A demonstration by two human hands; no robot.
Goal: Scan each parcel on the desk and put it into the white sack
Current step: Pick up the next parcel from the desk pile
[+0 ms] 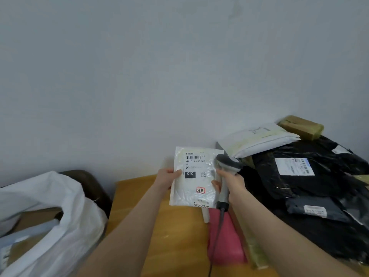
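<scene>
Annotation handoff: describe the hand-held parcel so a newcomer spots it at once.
Above the yellow wooden desk at centre, the left hand holds up a flat white parcel, the right hand holding a grey scanner beside it. Unlike the parcels piled at right, it is held upright and shows a black 010 box and red stamp.

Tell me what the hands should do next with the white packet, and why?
Probably aim the scanner at the barcode at the top of the white parcel. The left hand holds the parcel up, label showing; the right hand grips the scanner beside it. The white sack likely comes after.
</scene>
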